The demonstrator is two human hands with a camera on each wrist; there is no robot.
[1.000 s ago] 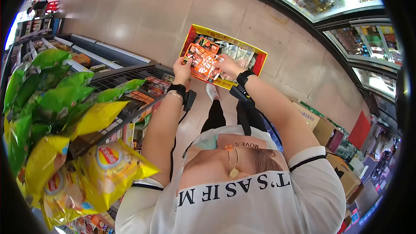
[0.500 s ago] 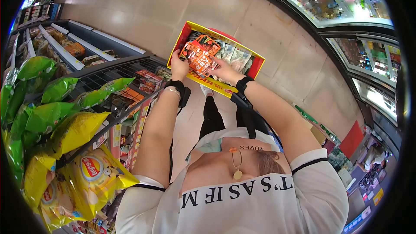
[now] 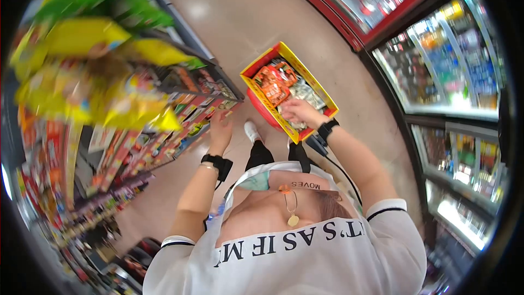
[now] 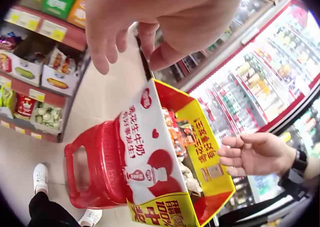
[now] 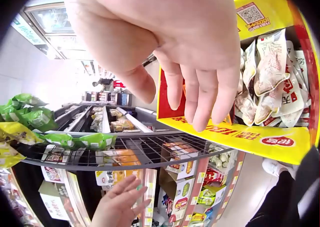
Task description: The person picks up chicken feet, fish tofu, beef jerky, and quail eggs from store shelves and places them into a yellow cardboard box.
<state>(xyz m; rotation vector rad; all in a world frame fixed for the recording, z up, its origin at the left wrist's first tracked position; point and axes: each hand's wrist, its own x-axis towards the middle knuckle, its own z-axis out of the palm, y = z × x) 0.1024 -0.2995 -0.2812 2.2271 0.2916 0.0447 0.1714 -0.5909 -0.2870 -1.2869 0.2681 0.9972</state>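
Observation:
A yellow-and-red carton (image 3: pixel 265 61) sits on a red plastic stool (image 4: pixel 102 159). Orange snack packets (image 3: pixel 272 88) lie at one end inside it. Clear-and-white vacuum snack packs (image 5: pixel 272 82) fill the other end. My right hand (image 3: pixel 300 112) is over the packs near the carton's edge; in the right wrist view its fingers hang loosely with nothing in them. To the left of the carton, my left hand (image 3: pixel 221 132) is in the air beside the shelving, fingers relaxed and empty.
Green and yellow chip bags (image 3: pixel 98 71) hang at the left above a wire rack (image 5: pixel 150 152). Snack shelves (image 4: pixel 35 62) with boxed goods run below. Glass-door drink coolers (image 3: pixel 436 54) line the right side. My white shoe (image 3: pixel 251 131) is beside the stool.
Both hands have let go of the orange packet, which now lies in the carton. The left hand has drawn back toward the shelves. The head view has turned, so the carton appears rotated.

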